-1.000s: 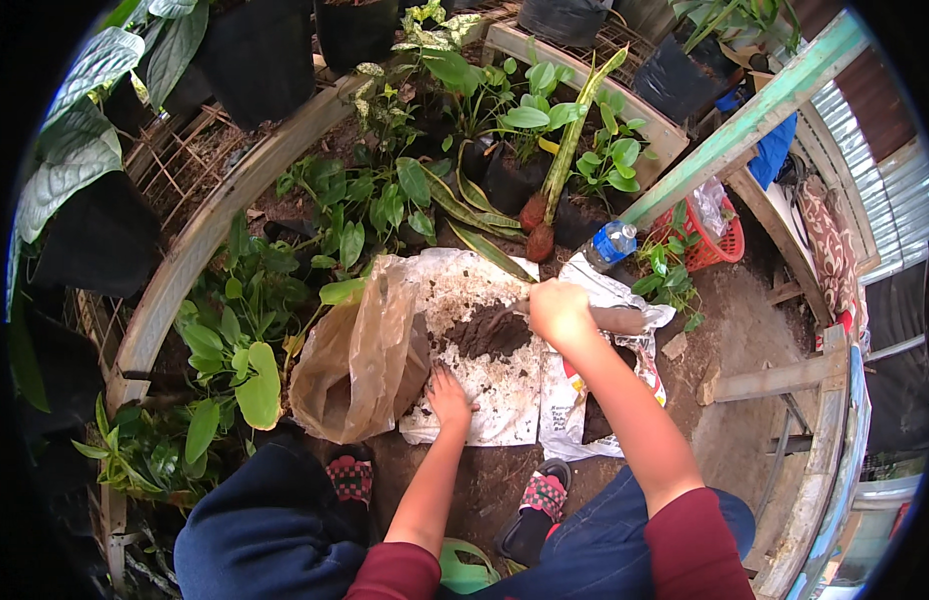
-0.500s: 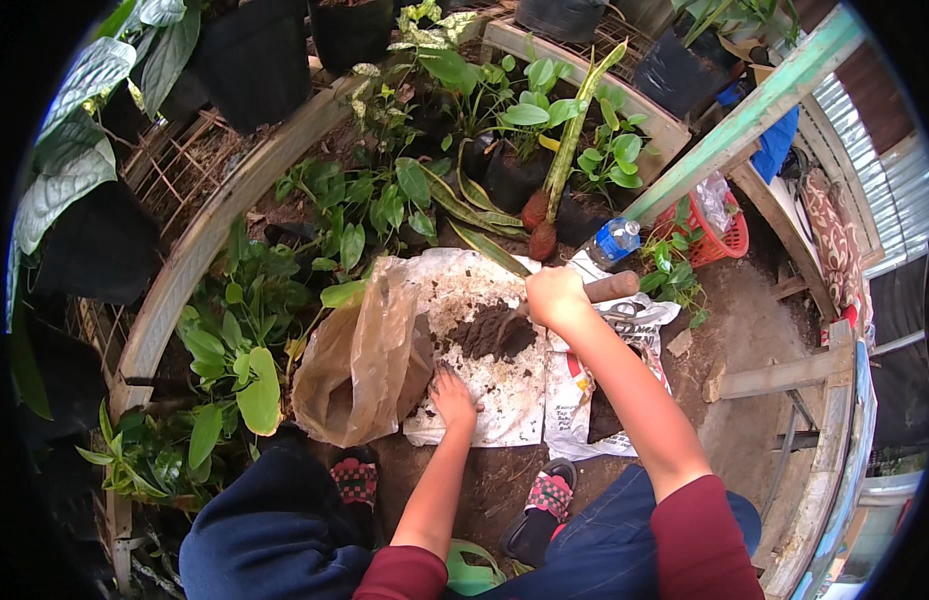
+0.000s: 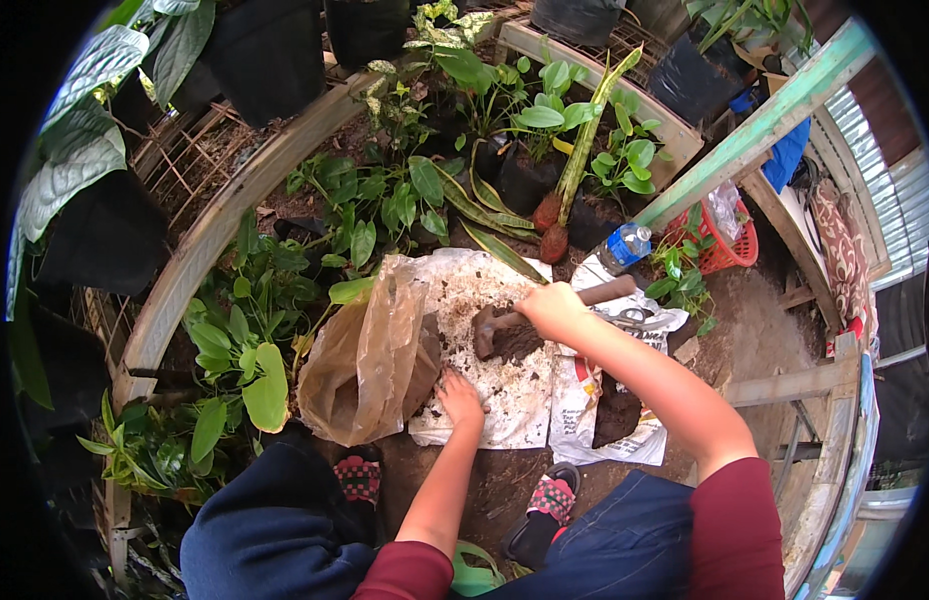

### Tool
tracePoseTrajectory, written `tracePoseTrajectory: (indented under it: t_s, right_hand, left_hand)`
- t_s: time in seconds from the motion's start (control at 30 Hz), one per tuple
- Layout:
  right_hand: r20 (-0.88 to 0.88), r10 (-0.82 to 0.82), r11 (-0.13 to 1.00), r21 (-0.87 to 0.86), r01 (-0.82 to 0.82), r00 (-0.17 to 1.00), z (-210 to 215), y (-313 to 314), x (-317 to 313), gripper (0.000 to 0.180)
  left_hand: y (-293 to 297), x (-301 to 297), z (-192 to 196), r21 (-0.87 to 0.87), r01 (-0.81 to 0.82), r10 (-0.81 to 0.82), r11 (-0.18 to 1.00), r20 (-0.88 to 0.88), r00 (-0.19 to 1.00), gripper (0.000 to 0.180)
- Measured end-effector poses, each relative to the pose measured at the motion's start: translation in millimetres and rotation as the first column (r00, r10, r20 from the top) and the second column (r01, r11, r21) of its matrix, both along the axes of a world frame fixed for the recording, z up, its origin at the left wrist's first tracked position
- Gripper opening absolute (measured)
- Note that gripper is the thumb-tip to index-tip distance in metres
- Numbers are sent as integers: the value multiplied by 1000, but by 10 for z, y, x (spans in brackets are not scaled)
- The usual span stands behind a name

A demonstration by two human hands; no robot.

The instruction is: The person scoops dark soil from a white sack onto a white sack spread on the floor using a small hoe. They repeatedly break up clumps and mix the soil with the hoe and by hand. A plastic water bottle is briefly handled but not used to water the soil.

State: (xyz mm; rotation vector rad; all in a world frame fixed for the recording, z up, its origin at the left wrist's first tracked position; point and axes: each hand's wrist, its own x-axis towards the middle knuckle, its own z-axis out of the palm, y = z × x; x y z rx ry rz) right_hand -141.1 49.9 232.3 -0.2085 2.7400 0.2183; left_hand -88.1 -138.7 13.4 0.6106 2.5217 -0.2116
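Note:
My right hand (image 3: pixel 555 312) is closed around the thick wooden handle of a short-handled digging tool (image 3: pixel 610 291). Its soil-caked head (image 3: pixel 484 332) lies crosswise to the handle, over a small mound of dark soil (image 3: pixel 517 345). The mound rests on a flattened white sack (image 3: pixel 500 415) strewn with crumbs of soil. Low on that sack my left hand (image 3: pixel 462 398) lies open, palm down with fingers stretched out. Just left of it, a brownish translucent plastic bag (image 3: pixel 370 370) leans with its mouth towards the soil.
A blue-labelled plastic bottle (image 3: pixel 623 247) and scissors (image 3: pixel 633 318) lie to the right, with a printed white bag (image 3: pixel 595 440) below. Behind are uprooted snake plants (image 3: pixel 585 150) and leafy plants (image 3: pixel 380 200). A red basket (image 3: pixel 730 245) stands beside a green-painted post (image 3: pixel 765 120).
My right hand has turned the digging tool, so its head now shows crosswise above a smaller-looking soil mound. My left hand stays flat on the sack.

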Motion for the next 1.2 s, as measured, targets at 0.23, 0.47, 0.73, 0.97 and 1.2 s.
tracePoseTrajectory:
  t_s: [0.23,0.47,0.73,0.97,1.2]
  right_hand:
    - [15,-252,967,-36,252,968,225,53,469,21]
    - [26,-445,895,-13,446,895,236,-243,536,15]
    - [134,-557,826,-13,563,820,149,78,406,20]
    - [-67,-505,861,37,508,861,285,9,33,17]
    - [0,-472,868,178,464,882,-172,-418,275,22]
  left_hand:
    - [-18,-2,13,46,-15,16,999,-19,1000,121]
    - [-37,14,-26,108,-32,37,994,-47,998,121]
    - [2,31,-23,78,-17,21,997,-59,998,117]
    - [-29,-5,-52,20,7,-7,1000,-34,999,117]
    - [-15,1,-19,42,-1,2,999,-19,1000,117]
